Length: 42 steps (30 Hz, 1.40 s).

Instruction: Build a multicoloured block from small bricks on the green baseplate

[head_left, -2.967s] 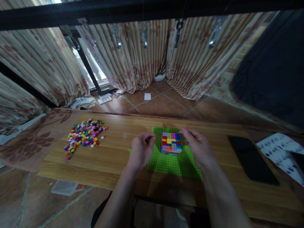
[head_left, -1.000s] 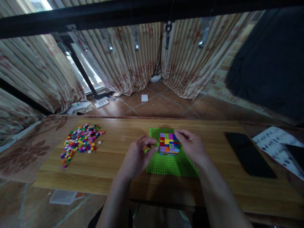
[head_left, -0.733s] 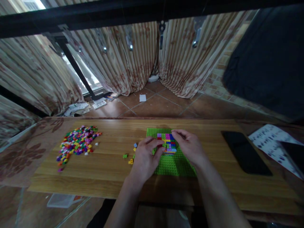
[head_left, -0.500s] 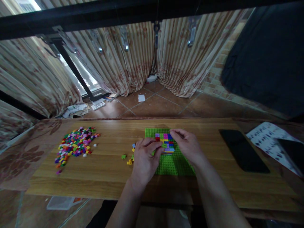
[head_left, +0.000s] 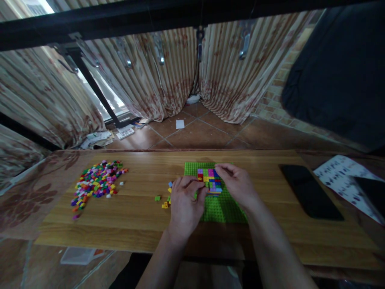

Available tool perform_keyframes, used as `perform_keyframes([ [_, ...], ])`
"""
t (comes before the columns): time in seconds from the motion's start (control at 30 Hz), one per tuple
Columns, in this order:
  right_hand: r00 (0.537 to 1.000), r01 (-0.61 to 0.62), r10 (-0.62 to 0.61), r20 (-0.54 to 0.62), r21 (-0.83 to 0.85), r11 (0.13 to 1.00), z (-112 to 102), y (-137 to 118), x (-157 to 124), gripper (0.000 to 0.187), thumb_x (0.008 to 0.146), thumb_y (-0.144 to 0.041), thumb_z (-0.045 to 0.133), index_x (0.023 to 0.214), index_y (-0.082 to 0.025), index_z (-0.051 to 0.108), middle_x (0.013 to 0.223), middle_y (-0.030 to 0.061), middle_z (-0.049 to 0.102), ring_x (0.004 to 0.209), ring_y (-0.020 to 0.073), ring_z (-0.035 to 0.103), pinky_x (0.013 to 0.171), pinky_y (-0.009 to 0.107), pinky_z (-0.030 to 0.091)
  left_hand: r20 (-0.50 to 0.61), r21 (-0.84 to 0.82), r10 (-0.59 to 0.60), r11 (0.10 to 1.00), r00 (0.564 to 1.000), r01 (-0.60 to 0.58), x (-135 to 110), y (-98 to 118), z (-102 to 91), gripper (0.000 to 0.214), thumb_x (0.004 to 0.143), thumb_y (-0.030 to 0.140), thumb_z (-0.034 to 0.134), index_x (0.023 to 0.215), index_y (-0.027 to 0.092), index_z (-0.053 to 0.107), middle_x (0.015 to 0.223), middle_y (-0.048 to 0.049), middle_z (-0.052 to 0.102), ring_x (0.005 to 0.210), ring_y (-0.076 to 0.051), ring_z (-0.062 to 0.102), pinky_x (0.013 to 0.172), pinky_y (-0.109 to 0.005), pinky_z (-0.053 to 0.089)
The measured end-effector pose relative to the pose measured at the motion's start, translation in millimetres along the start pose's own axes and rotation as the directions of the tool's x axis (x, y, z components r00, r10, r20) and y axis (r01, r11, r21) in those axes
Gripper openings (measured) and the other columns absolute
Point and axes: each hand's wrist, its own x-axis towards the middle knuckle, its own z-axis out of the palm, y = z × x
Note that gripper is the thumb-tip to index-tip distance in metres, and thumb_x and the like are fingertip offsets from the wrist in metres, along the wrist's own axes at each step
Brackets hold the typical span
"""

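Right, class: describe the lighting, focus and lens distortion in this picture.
Head view: the window is blown out white while the room is dim; the wide lens splays the curtains outward; the brick block shows its colours, but its studs are soft; a dark bar crosses the top.

Multicoloured brick block [head_left: 210, 181] — squat, several layers, studs up, pressed onto far half of green studded baseplate [head_left: 221, 210] — flat, square, near table's front edge.

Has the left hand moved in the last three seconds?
Yes. The left hand has moved right: from the left edge of the green baseplate onto it, now reaching the left side of the brick block.
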Motion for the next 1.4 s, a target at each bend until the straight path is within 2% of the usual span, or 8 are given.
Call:
perform_keyframes([
  [0.47, 0.999, -0.032, 0.032, -0.014, 0.002, 0.999, 0.3, -2.2, -0.1, 0.026, 0.076, -0.043, 0.064, 0.085, -0.02, 0.073, 0.088, 0.0065, 0.077, 0.084, 0.0223, 0.07, 0.08, 0.037, 0.054, 0.011, 0.038, -0.001, 0.999, 1.0, 0.001, -3.3, 4.0, -1.0, 0.011, 0.085, 0.018, 0.058, 0.09, 0.021, 0.067, 0.095, -0.0054, 0.067, 0.09, -0.021, 0.06, 0.082, -0.039, 0.047],
  [0.73, 0.999, -0.043, 0.043, -0.009, 0.004, 0.999, 0.2, -5.3, -0.7, 0.026, 0.074, -0.044, 0.065, 0.083, -0.02, 0.073, 0.086, 0.0068, 0.077, 0.084, 0.0236, 0.07, 0.08, 0.038, 0.053, 0.023, 0.047, -0.029, 0.999, 0.999, 0.028, -4.7, 4.1, -0.4, 0.01, 0.082, 0.024, 0.066, 0.091, 0.022, 0.065, 0.096, -0.005, 0.067, 0.09, -0.022, 0.06, 0.083, -0.04, 0.047],
  [1.4, 0.999, -0.042, 0.042, -0.007, 0.001, 0.999, 1.0, -5.2, -1.0, 0.027, 0.074, -0.044, 0.064, 0.083, -0.02, 0.073, 0.086, 0.0068, 0.076, 0.083, 0.0228, 0.07, 0.08, 0.038, 0.053, 0.003, 0.081, -0.024, 0.996, 1.0, 0.024, -3.9, 2.3, 2.3, 0.009, 0.088, 0.022, 0.059, 0.094, 0.019, 0.065, 0.096, -0.0059, 0.066, 0.089, -0.021, 0.061, 0.082, -0.038, 0.05],
])
